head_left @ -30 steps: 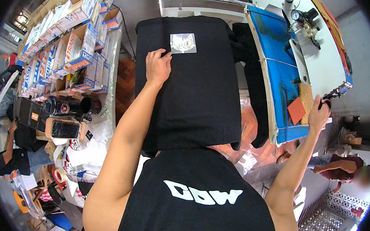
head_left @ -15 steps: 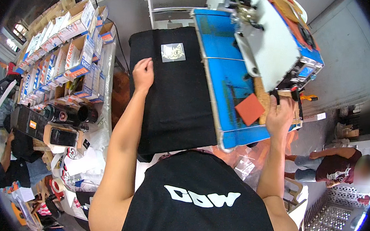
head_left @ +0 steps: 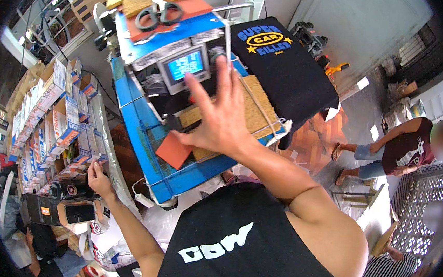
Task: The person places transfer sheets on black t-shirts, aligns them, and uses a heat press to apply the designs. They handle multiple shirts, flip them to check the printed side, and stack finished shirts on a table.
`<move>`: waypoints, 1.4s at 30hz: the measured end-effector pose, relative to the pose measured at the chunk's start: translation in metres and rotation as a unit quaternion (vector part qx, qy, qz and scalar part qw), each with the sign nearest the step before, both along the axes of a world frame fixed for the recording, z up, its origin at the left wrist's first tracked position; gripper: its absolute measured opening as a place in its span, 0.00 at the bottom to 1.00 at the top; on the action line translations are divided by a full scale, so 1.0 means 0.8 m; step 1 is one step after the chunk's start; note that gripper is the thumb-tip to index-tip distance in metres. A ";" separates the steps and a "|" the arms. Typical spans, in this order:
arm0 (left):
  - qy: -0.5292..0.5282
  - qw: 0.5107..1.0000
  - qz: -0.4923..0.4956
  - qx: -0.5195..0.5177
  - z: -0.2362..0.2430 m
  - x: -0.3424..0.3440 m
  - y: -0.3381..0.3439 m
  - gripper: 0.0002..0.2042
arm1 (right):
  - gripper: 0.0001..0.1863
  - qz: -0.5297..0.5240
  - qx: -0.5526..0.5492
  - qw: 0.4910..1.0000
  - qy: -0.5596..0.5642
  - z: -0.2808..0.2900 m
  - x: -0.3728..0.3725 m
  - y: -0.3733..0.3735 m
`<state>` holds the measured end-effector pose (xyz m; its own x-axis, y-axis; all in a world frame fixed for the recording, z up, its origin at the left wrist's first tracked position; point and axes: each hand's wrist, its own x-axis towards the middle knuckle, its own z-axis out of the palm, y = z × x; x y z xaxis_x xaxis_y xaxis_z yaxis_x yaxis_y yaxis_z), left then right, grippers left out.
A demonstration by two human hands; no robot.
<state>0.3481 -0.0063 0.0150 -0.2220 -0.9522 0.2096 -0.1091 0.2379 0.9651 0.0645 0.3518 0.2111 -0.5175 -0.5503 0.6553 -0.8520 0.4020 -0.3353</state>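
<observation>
My right hand (head_left: 220, 120) is spread in front of the control panel of a heat press (head_left: 169, 46). Its fingers reach up past the lit blue display (head_left: 184, 65), and its thumb is close to a dark handle below the panel and a reddish-orange square pad (head_left: 174, 150). I cannot tell whether the fingertips touch the panel. The pad lies on the blue bed (head_left: 168, 186) under the press head. Out to the left, my left hand (head_left: 101, 180) is closed with its fingertips together, beside the shelf boxes. Whatever it may hold is too small to make out.
A black shirt (head_left: 283, 75) with a blue and yellow print lies right of the press. Scissors (head_left: 158, 18) rest on top of the press. Stacked cartons (head_left: 60, 110) and a phone-like device in a box (head_left: 79, 212) are at left. A person (head_left: 413, 146) stands at right.
My view has turned to the right side, and the press head stands farther left in it. My right hand has let go of the dark handle and opened. My left hand has left the black fabric.
</observation>
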 end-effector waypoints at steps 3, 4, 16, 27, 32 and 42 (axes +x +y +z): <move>-0.012 0.999 -0.018 -0.048 0.043 0.022 0.004 0.13 | 0.64 0.009 -0.005 1.000 0.000 0.013 0.027 -0.020; -0.035 0.997 -0.014 -0.063 0.061 0.036 0.010 0.13 | 0.64 0.018 0.037 0.999 -0.027 0.017 0.026 -0.019; 0.067 0.630 -0.760 0.147 0.204 -0.130 0.426 0.18 | 0.12 -0.384 0.043 0.911 -0.146 -0.211 -0.359 0.422; 0.002 0.705 -0.115 0.699 -0.132 -0.439 0.693 0.24 | 0.37 -0.137 -0.086 0.749 -0.643 -0.271 -0.603 0.668; -0.006 0.793 -0.202 0.575 -0.108 -0.459 0.710 0.15 | 0.30 0.104 -0.027 0.731 -0.674 -0.115 -0.640 0.583; -0.096 0.959 -0.110 0.241 -0.093 -0.496 0.715 0.25 | 0.23 0.455 -0.179 0.796 -0.357 0.132 -0.476 0.234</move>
<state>-0.0484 0.5660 -0.0591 -0.4194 -0.8535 -0.3092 -0.2947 -0.1942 0.9357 -0.3166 0.5386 0.3164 -0.3223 -0.7545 0.5717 -0.2771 -0.5023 -0.8191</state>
